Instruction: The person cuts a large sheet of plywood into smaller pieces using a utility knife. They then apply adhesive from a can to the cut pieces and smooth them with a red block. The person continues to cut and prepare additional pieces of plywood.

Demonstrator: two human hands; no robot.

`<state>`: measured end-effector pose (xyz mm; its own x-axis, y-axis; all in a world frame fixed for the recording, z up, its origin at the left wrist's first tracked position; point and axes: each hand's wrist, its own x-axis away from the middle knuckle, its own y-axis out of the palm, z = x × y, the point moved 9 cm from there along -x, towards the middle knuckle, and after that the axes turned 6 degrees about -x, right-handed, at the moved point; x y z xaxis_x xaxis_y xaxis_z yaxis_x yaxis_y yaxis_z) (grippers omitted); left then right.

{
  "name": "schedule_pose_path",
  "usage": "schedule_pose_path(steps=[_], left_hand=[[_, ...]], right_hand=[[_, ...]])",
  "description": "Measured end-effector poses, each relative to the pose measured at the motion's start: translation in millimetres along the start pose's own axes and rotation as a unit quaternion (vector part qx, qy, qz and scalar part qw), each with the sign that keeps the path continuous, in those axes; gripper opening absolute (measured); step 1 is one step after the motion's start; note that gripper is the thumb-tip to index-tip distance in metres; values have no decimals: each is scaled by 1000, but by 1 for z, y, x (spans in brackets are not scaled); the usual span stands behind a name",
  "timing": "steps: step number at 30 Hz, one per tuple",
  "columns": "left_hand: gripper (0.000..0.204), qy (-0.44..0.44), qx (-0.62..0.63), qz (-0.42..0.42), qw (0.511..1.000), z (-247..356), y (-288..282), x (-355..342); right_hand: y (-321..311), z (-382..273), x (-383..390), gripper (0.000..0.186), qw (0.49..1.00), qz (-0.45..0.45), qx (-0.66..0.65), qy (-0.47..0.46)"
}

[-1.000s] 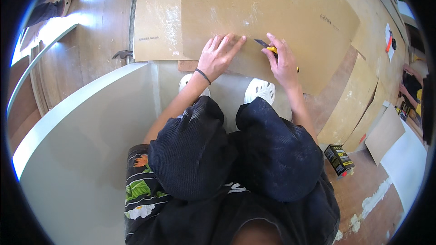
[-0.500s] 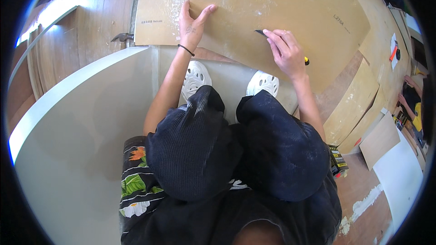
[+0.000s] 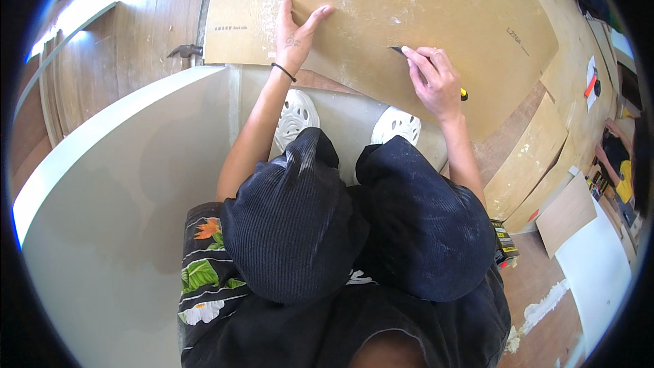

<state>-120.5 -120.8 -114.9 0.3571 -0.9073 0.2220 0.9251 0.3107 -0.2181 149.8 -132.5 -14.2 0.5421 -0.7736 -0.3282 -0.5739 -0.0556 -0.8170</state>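
A large tan sheet (image 3: 436,20) with scuffed whitish patches lies in front of my feet. My left hand (image 3: 295,35) rests on it near a seam with a lighter tan strip (image 3: 238,10), thumb spread away from the fingers. In my right hand (image 3: 436,82) is a utility knife (image 3: 396,49), gripped like a pen. Its dark blade points left, with the tip at the sheet's surface; whether it cuts in, I cannot tell. A yellow end (image 3: 464,95) of the knife shows behind the hand.
A curved white-edged panel (image 3: 136,163) stands at my left, near a hammer (image 3: 185,50). Further right lie tan offcuts (image 3: 528,157), a red-and-black tool (image 3: 591,85), a dark box (image 3: 505,242) and a white sheet (image 3: 596,266). Another person (image 3: 616,153) is at the far right.
The view has shifted slightly. Both hands and the knife keep nearly the same places on the sheet.
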Motion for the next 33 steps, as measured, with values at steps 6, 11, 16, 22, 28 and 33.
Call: schedule_pose_path(steps=[6,11,16,22,28,33], left_hand=[[75,20,-33,19,999,2,-2,0],[73,-2,-21,15,1000,1,0,2],[68,10,-47,28,998,7,-1,3],[67,-5,-42,32,999,4,-1,3],[69,1,-68,47,997,3,-4,5],[73,18,-103,76,992,5,-7,8]], right_hand=[[4,2,0,38,1000,9,20,-9],[6,3,3,37,999,30,43,-7],[10,5,3,37,998,39,55,8],[11,11,-2,32,999,28,29,30],[12,16,-8,28,999,-13,-5,36],[13,29,-6,27,987,-15,-125,100]])
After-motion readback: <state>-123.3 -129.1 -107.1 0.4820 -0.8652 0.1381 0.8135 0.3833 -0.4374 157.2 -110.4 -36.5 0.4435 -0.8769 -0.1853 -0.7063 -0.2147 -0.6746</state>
